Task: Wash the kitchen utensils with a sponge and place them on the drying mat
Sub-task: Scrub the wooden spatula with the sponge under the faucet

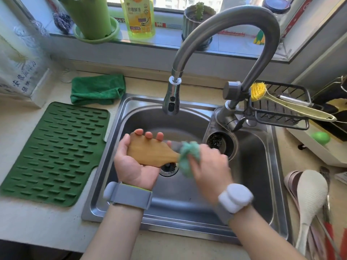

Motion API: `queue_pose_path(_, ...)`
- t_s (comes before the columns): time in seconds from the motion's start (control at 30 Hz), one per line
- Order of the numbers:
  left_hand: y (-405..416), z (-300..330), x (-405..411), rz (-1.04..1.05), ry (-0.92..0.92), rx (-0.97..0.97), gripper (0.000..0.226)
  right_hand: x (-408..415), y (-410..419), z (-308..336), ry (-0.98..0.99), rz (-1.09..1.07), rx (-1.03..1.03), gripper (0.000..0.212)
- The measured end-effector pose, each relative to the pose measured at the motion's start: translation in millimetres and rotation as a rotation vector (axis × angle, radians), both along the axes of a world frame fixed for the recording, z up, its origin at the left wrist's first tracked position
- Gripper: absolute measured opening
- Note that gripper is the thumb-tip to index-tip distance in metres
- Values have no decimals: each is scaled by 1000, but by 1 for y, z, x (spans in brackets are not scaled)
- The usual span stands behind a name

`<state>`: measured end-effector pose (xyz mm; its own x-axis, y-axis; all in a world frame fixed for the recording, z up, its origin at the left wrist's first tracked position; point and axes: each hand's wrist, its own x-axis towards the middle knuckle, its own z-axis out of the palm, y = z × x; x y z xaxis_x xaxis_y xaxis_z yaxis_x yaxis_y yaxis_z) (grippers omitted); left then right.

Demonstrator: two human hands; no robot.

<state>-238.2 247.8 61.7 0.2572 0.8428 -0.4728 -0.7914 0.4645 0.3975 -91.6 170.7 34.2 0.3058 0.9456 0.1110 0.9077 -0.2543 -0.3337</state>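
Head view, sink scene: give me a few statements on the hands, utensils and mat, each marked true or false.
1. The left hand holds a wooden spatula over the sink. True.
2. The right hand grips a yellow dish brush. False: it grips a green sponge; the yellow dish brush lies on the wire rack by the faucet.
3. Washed utensils already lie on the green drying mat. False: nothing lies on it.
4. A white rice paddle lies on the counter right of the sink. True.
5. The folded green cloth is inside the sink. False: it sits on the counter behind the mat.
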Motion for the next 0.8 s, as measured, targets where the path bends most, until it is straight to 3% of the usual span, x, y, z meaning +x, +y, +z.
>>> queue_pose_path(0.1,8,0,-8,25,27,31,29,33,-23,-9,200,-222,-132,30)
queue_pose_path(0.27,8,4,15,8,24,9,29,-45,22,10,147,-4,97,34)
queue_pose_path(0.37,12,7,18,0,8,28,29,-34,27,11,74,64,116,37)
queue_pose_path(0.43,16,8,11,10,16,38,28,2,5,-3,58,-54,42,40)
queue_pose_path(0.53,20,6,4,47,36,35,28,38,-24,-17,233,-348,-91,30)
queue_pose_path(0.7,12,5,28,-10,23,23,28,-46,25,10,158,-73,136,33)
queue_pose_path(0.8,13,6,26,-15,10,20,29,-29,26,14,134,29,142,32)
